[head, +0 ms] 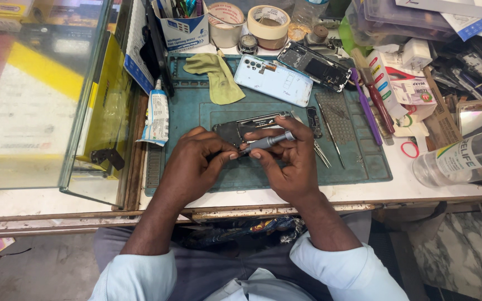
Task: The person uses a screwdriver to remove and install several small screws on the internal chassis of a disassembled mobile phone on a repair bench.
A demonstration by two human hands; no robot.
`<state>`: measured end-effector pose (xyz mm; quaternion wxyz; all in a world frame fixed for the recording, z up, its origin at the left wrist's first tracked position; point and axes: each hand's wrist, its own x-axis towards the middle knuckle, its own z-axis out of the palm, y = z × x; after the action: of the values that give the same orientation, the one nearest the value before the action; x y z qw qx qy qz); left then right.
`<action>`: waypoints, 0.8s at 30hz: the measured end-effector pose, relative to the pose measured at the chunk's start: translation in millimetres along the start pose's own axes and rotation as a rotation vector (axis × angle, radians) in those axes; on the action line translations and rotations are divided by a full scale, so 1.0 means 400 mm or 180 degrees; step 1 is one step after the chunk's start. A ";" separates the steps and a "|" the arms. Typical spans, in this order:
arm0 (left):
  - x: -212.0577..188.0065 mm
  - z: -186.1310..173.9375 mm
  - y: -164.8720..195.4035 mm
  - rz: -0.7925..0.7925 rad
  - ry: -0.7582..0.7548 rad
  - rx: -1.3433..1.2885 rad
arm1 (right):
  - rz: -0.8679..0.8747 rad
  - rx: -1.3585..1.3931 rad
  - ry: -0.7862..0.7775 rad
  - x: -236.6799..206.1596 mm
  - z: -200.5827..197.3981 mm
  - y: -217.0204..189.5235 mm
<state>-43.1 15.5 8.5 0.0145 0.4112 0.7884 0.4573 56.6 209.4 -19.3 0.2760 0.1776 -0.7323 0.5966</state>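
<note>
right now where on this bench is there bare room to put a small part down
Free: the near strip of the green mat right of the right hand, below the tweezers; also the mat's left part between the glue tube and the left hand. Crowded: the far edge with tape rolls, and the right side around the clear bottle.

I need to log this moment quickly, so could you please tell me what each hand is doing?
Left hand: closed on the opened dark phone, steadying it on the teal mat.
Right hand: closed on a slim grey metal screwdriver.
</note>
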 end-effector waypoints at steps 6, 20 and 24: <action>0.002 0.003 0.000 -0.0095 -0.0059 0.0031 | -0.0006 -0.0020 -0.0014 0.002 0.000 -0.001; 0.004 -0.001 0.004 0.0106 -0.0071 0.0065 | -0.0070 -0.0224 0.0083 0.000 0.002 0.011; -0.002 -0.008 0.007 0.0171 0.0398 -0.0185 | -0.0017 -0.0073 0.0162 0.017 -0.005 0.000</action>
<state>-41.9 13.3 12.3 -0.0351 0.4022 0.7628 0.5051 51.6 211.9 -14.7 0.2981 0.1612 -0.7314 0.5918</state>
